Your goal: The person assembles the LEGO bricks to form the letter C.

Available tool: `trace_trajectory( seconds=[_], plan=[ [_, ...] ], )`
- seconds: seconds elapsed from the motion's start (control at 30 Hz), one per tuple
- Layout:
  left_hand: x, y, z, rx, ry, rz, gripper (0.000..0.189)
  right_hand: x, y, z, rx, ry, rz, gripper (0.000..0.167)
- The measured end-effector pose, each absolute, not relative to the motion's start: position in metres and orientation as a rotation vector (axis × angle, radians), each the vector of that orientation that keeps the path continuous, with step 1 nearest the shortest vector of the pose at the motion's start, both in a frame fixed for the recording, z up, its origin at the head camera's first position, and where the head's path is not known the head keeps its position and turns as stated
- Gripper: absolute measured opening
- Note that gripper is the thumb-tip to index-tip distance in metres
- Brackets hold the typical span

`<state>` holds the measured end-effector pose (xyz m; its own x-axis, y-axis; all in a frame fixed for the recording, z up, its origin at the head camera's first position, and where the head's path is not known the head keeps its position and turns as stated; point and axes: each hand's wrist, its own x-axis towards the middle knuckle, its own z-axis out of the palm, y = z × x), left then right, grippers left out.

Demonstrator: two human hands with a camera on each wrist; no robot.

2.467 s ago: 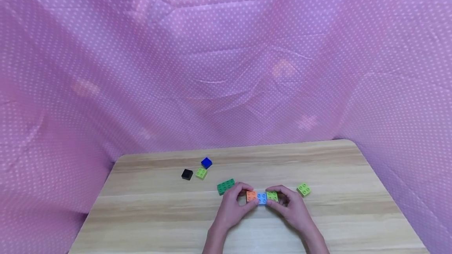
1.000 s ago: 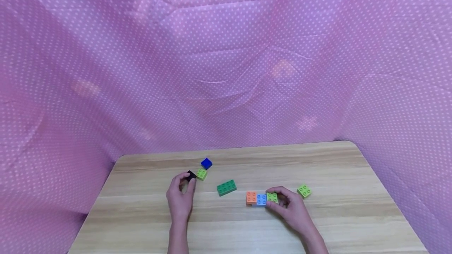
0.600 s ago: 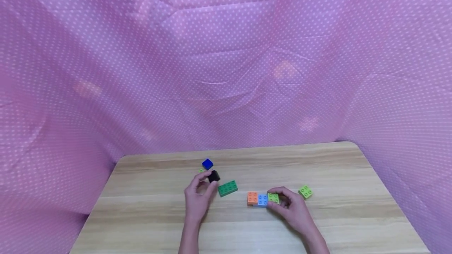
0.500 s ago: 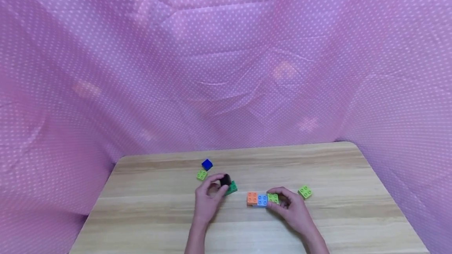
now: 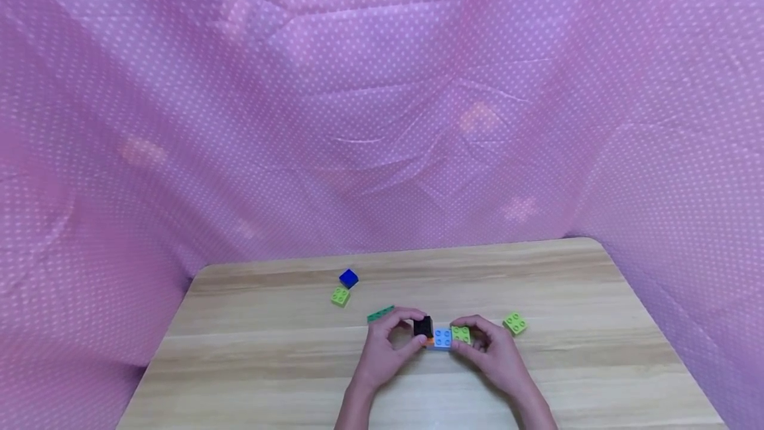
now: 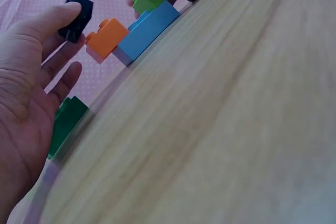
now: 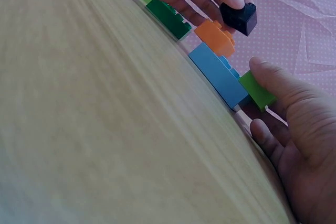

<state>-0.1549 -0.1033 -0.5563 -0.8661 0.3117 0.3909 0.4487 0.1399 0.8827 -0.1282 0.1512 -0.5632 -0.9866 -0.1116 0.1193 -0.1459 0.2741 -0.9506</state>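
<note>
My left hand (image 5: 381, 348) pinches a small black building brick (image 5: 423, 326) between thumb and fingers. It hovers just above an orange brick (image 6: 106, 39), with a gap showing between them in both wrist views. The orange brick sits on the left end of a long light blue brick (image 5: 442, 338) and juts out past it. On the blue brick's right end is a lime green brick (image 5: 461, 334), pinched by the thumb and fingers of my right hand (image 5: 497, 354). Blue studs show between the orange and lime bricks. The blue brick lies on the wooden table (image 5: 262, 363).
Behind the left hand lies a dark green brick (image 5: 380, 314), partly hidden by it. Farther left are a lime brick (image 5: 340, 296) and a dark blue brick (image 5: 349, 278). Another lime brick (image 5: 515, 324) lies right of the right hand. A pink dotted cloth (image 5: 382, 118) surrounds the table.
My left hand left the orange brick, took the black brick from the table's left side and carried it right, over the orange brick. The right hand kept its grip in place.
</note>
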Motion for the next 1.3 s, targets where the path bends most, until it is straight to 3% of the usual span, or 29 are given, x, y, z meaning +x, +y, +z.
trace_trajectory(
  seconds=[0.7,1.3],
  plan=[
    [-0.1527,-0.1053,-0.5617,-0.784,-2.432,-1.757,0.032,-0.1271,0.1496,-0.5671,0.272,-2.473,1.841,0.034],
    [-0.1524,-0.0974,-0.5597,-0.63,-2.477,-2.074,0.028,-0.1259,0.1513,-0.5665,0.253,-2.456,1.88,0.034]
  ],
)
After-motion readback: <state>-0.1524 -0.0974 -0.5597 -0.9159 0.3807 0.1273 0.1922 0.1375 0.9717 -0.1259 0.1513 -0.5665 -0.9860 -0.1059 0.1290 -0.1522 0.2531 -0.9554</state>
